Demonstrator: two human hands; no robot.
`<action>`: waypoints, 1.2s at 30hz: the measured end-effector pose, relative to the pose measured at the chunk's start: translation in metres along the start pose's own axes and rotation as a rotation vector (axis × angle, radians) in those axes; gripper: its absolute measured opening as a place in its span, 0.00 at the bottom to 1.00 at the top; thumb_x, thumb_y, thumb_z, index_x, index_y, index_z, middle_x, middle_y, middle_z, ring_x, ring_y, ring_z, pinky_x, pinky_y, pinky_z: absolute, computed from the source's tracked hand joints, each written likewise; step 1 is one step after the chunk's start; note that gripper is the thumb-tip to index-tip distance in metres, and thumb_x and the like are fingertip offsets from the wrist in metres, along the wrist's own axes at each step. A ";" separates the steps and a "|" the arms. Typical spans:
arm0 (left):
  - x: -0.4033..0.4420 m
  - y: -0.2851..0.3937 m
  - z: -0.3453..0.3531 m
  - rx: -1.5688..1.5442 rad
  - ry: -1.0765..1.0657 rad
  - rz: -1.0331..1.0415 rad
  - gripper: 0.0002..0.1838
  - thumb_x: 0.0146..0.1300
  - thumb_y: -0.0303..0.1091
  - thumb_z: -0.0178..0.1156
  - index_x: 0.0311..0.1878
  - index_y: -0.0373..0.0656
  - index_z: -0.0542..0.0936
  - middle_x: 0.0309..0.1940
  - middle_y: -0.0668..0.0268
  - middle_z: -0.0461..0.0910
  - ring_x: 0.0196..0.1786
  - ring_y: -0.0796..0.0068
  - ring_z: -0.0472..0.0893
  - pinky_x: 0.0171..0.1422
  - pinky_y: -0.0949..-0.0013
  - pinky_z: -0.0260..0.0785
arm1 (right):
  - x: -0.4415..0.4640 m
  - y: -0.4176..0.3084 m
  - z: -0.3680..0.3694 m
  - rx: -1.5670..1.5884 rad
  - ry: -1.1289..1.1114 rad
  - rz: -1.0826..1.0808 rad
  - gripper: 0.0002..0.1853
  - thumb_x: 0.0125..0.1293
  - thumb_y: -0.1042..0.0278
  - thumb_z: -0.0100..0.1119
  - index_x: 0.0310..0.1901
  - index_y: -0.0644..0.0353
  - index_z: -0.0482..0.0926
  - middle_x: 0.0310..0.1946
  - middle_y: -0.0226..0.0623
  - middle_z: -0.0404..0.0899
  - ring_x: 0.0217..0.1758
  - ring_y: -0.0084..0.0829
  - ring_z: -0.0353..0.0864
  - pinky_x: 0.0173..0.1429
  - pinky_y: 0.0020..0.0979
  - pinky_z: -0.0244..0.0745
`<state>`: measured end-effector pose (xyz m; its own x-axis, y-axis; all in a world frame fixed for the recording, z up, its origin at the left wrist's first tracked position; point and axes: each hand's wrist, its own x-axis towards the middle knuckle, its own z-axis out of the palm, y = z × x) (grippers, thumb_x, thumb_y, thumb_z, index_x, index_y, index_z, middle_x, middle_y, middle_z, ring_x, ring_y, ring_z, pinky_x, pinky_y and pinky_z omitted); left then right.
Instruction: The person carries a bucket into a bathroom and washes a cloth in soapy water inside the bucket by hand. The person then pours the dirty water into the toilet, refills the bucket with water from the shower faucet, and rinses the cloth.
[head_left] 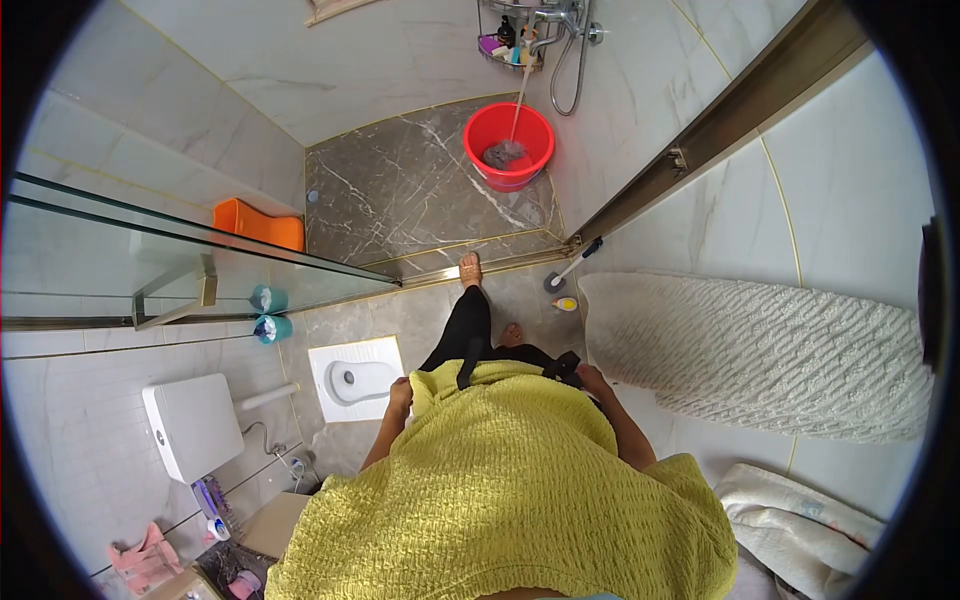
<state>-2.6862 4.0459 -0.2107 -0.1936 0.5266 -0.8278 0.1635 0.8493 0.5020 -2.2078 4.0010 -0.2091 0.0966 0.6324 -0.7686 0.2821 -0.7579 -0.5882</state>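
Note:
A textured yellow top (pixel 500 470) covers my body and fills the lower middle of the view. At its front left edge is my left hand (pixel 400 395), closed on the cloth near the waist. My right hand (pixel 592 378) is at the right side of the waist, its fingers curled against a black strap (pixel 565 366); part of its grip is hidden. Another black strip (pixel 467 366) hangs over the top's front edge. Below it show my black trousers (pixel 460 328) and my feet, one on the shower threshold.
A red bucket (pixel 484 128) with a mop (pixel 503 153) in it stands on the dark shower floor. To the left are a glass door (pixel 200 255), an orange stool (pixel 262 228) and a squat toilet (pixel 355 380). A brush (pixel 572 266) and yellow bottle (pixel 566 304) are near the right wall.

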 end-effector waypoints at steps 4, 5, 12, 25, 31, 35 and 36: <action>-0.007 0.007 0.006 -0.165 -0.019 0.057 0.16 0.56 0.35 0.57 0.45 0.35 0.74 0.29 0.63 0.77 0.27 0.72 0.76 0.29 0.72 0.67 | 0.003 0.002 -0.001 0.002 -0.015 -0.008 0.13 0.58 0.64 0.52 0.36 0.68 0.76 0.29 0.38 0.78 0.29 0.30 0.79 0.35 0.30 0.75; -0.009 0.007 0.005 -0.094 -0.020 0.106 0.16 0.56 0.34 0.57 0.45 0.34 0.74 0.30 0.62 0.78 0.29 0.72 0.76 0.30 0.71 0.68 | 0.004 0.003 0.000 0.015 -0.026 0.001 0.13 0.58 0.64 0.52 0.36 0.68 0.76 0.29 0.38 0.78 0.29 0.30 0.79 0.35 0.30 0.75; -0.015 0.011 0.007 0.049 0.003 0.124 0.16 0.57 0.32 0.56 0.46 0.33 0.74 0.33 0.60 0.78 0.31 0.69 0.77 0.33 0.69 0.70 | 0.004 0.003 -0.003 0.001 -0.022 0.027 0.13 0.59 0.64 0.52 0.36 0.68 0.76 0.28 0.38 0.78 0.29 0.29 0.79 0.35 0.29 0.75; -0.042 0.035 0.019 -0.359 -0.096 -0.058 0.15 0.63 0.32 0.42 0.47 0.35 0.72 0.38 0.57 0.78 0.37 0.62 0.79 0.41 0.61 0.74 | 0.031 0.052 -0.004 0.034 -0.031 -0.001 0.11 0.58 0.62 0.48 0.34 0.60 0.76 0.30 0.32 0.78 0.31 0.26 0.79 0.30 0.28 0.71; -0.031 0.029 0.018 -0.360 -0.132 -0.045 0.16 0.63 0.33 0.40 0.47 0.35 0.73 0.37 0.57 0.78 0.37 0.62 0.79 0.41 0.61 0.74 | 0.027 0.064 -0.002 0.062 -0.029 -0.006 0.12 0.59 0.61 0.49 0.34 0.61 0.76 0.29 0.32 0.78 0.29 0.26 0.78 0.28 0.27 0.70; -0.033 0.028 0.020 -0.345 -0.144 0.059 0.16 0.63 0.33 0.41 0.47 0.36 0.73 0.37 0.57 0.78 0.37 0.63 0.79 0.40 0.62 0.73 | 0.023 0.068 0.001 0.071 -0.023 0.048 0.12 0.59 0.61 0.49 0.35 0.60 0.76 0.29 0.32 0.78 0.28 0.26 0.78 0.27 0.27 0.70; -0.034 0.026 0.020 -0.361 -0.157 0.086 0.16 0.63 0.33 0.41 0.47 0.36 0.73 0.37 0.57 0.78 0.37 0.63 0.79 0.40 0.62 0.73 | 0.024 0.071 0.001 0.082 -0.020 0.042 0.12 0.59 0.61 0.49 0.35 0.60 0.77 0.29 0.32 0.78 0.28 0.26 0.78 0.27 0.27 0.70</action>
<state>-2.6558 4.0496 -0.1746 -0.0394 0.6082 -0.7928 -0.1833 0.7756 0.6041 -2.1864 3.9617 -0.2698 0.0869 0.5972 -0.7974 0.1994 -0.7946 -0.5734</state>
